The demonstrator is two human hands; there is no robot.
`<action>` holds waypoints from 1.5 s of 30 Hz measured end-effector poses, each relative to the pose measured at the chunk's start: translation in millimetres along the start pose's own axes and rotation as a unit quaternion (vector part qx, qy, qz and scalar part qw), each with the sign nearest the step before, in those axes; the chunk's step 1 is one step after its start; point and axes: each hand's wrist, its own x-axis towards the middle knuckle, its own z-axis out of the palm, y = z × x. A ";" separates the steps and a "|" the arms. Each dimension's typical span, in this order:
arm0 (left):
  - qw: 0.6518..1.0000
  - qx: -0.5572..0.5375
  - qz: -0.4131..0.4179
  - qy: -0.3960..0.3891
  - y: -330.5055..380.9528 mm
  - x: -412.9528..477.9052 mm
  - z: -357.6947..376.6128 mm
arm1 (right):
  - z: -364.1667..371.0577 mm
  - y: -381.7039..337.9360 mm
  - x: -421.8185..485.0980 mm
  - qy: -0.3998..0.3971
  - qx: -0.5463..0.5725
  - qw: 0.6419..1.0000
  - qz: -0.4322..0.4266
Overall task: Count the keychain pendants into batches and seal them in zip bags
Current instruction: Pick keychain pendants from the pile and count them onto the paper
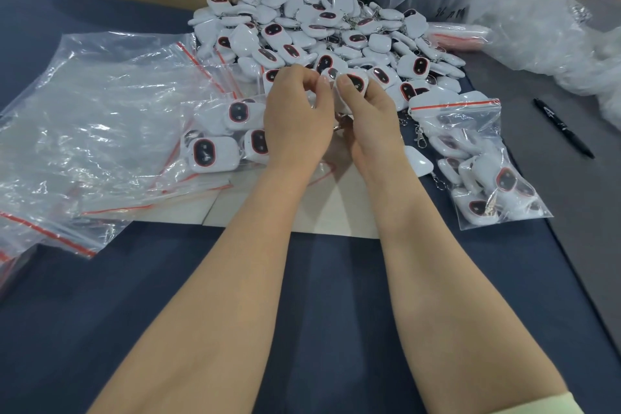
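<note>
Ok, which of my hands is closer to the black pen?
Right. The right hand, gripping a pendant, sits left of the pen; the left hand lies farther left, beyond the right one.

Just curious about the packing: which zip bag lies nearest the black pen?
The pendant-filled bag right of the right hand, beside the pen; the empty bags lie left.

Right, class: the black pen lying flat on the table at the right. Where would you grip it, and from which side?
Take the pen across the middle of its barrel, coming straight down from above. It lies flat and slanted on the table, with bare surface along both long sides, so thumb and finger can close there.
</note>
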 end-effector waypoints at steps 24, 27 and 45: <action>0.999 -0.022 -0.024 -0.003 4.9 -0.2 -2.3 | -0.8 -9.7 -3.7 -0.027 0.008 0.999 0.032; 0.998 -0.045 -0.044 -0.004 7.9 1.7 -5.1 | -0.7 -10.3 -0.1 0.010 -0.065 0.998 0.016; 0.996 -0.072 0.032 0.029 20.8 -2.1 -11.5 | 7.0 -37.4 -16.9 -0.105 -0.227 0.968 -0.016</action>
